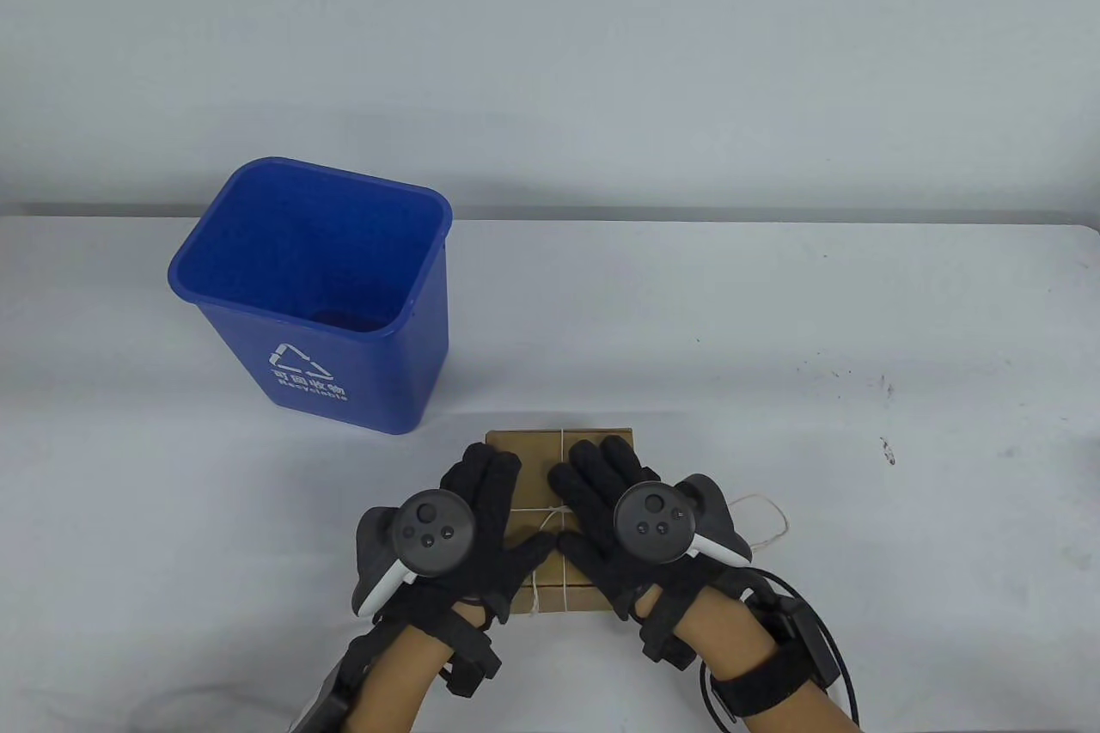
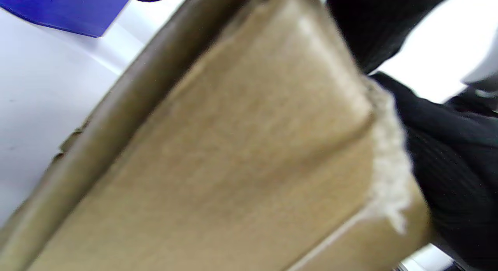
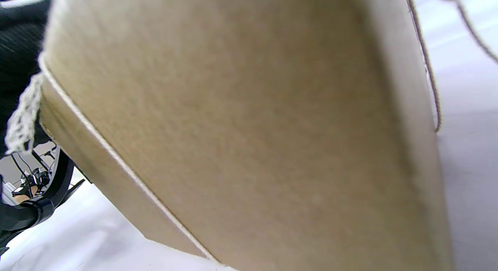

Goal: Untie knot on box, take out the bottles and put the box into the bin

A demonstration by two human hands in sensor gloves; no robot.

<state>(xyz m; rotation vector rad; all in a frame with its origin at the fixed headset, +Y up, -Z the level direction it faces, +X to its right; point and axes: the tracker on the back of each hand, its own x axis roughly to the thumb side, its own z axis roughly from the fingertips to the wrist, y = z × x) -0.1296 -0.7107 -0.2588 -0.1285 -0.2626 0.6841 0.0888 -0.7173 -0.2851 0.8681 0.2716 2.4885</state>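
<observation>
A flat brown cardboard box (image 1: 533, 454) tied crosswise with pale string (image 1: 563, 442) lies near the table's front edge. The string crosses at a knot (image 1: 550, 518) between my two thumbs. My left hand (image 1: 485, 492) lies flat on the box's left half, fingers straight. On the right half my right hand (image 1: 593, 484) rests the same way. A loose end of string (image 1: 767, 516) loops onto the table to the right. Both wrist views are filled by cardboard (image 2: 233, 146) (image 3: 253, 127). The blue bin (image 1: 322, 290) stands upright behind the box to the left. No bottles show.
The bin's mouth faces up and nothing shows inside it. White table (image 1: 773, 338) spreads to the right and behind the box. A black cable (image 1: 829, 638) runs beside my right forearm.
</observation>
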